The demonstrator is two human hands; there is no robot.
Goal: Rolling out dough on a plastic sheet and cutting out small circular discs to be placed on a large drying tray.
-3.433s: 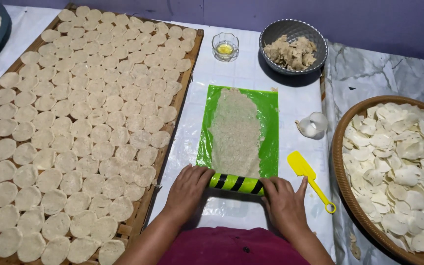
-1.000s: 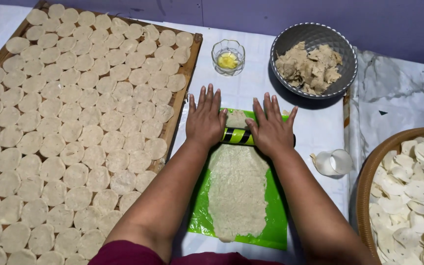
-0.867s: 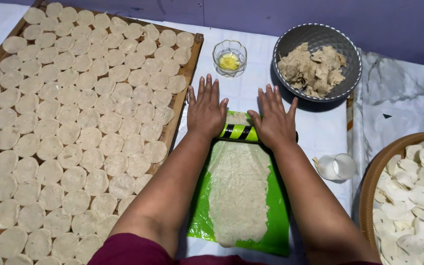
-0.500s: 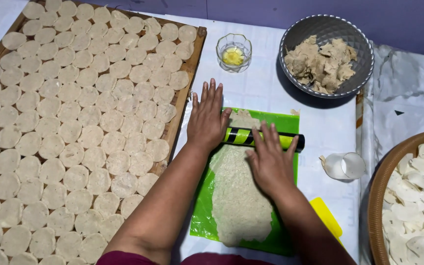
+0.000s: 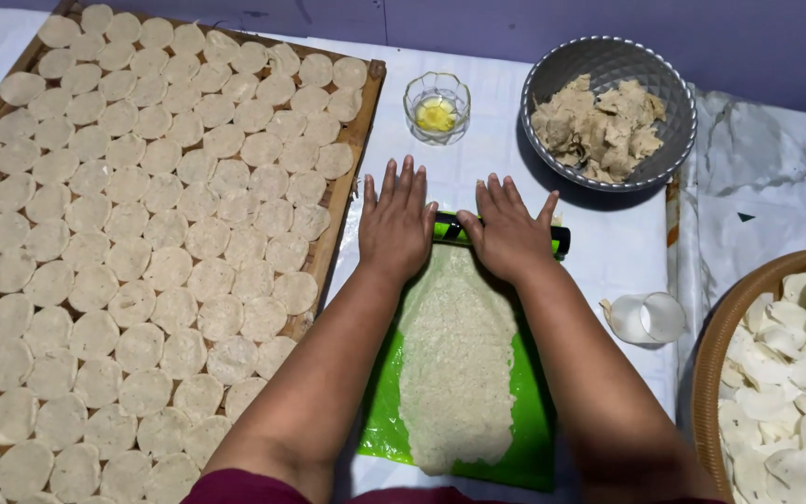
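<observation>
Two hands are flat on the roller, and I see both from above. My left hand (image 5: 396, 227) lies palm down, fingers (image 5: 407, 182) spread and straight, over the left end of the green-and-black rolling pin (image 5: 447, 229). My right hand (image 5: 507, 233) does the same over the right half, so neither hand grips anything; they only press. One black tip of the pin pokes out past my right hand. The pin sits crosswise at the far end of the green mat (image 5: 532, 425), at the top edge of the flattened dough sheet (image 5: 457, 359), which runs long and pale down the mat toward me. All of this rests on the white-covered tabletop (image 5: 613, 252). Left of the mat, a wooden tray (image 5: 340, 201) is packed with round dough discs (image 5: 170, 269). Beyond my hands stand a small glass cup (image 5: 437, 106) with yellow oil and a grey bowl (image 5: 608, 112) of dough lumps. A clear round cutter (image 5: 647, 317) lies just right of the mat, and a woven basket (image 5: 715, 345) of pale pieces sits at far right.
</observation>
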